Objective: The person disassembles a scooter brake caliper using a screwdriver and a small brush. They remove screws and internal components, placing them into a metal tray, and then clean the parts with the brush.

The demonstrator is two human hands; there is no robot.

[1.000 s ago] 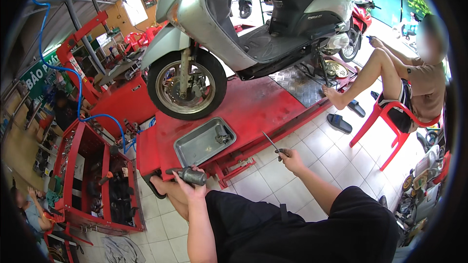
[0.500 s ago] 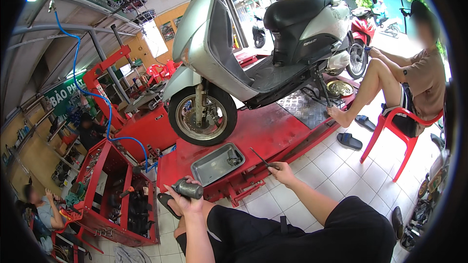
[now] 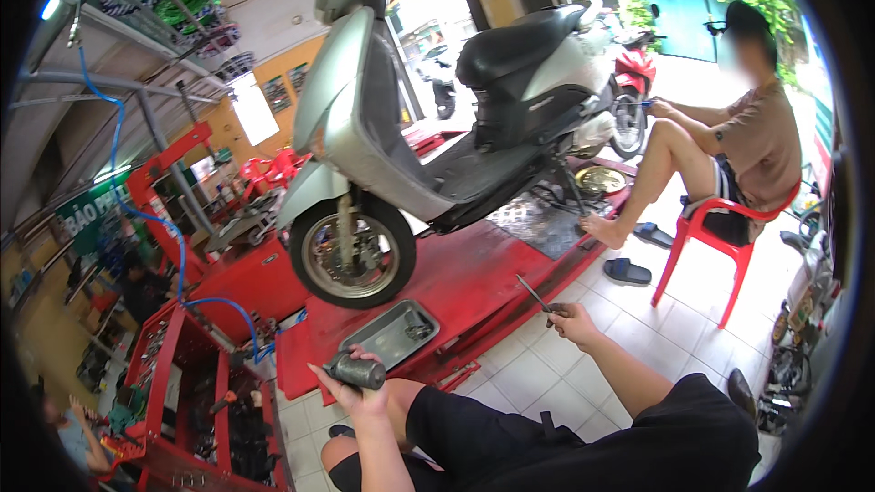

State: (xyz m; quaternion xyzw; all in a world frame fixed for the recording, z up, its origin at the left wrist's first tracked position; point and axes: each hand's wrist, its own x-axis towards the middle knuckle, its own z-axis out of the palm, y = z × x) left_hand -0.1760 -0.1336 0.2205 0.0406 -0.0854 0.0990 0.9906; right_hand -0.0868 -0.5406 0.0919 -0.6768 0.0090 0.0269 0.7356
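Note:
In my left hand (image 3: 360, 397) rests a dark grey metal cylinder (image 3: 363, 371), shaped like a small motor, with its rounded end toward the right. My fingers curl around its far side. Farther right, my right hand (image 3: 571, 322) grips a thin dark rod-like tool (image 3: 530, 293), its tip pointing up and left; its exact kind is unclear. Both hands are apart, above my lap. Just beyond the cylinder, a grey metal tray (image 3: 375, 339) lies on a red lift platform (image 3: 474, 266), with small dark metal parts (image 3: 419, 324) in its right end.
A silver scooter (image 3: 339, 118) stands on the platform. To the left are a red tool cabinet (image 3: 199, 401) and a hanging blue hose (image 3: 182, 251). At right a person (image 3: 761, 132) sits on a red plastic chair (image 3: 702, 219), near sandals (image 3: 627, 271). Another person (image 3: 77, 433) is at far left.
My view has shifted, so the scooter and tray appear farther left and lower. My right hand has moved right with the tool, away from the tray. My left hand still holds the cylinder.

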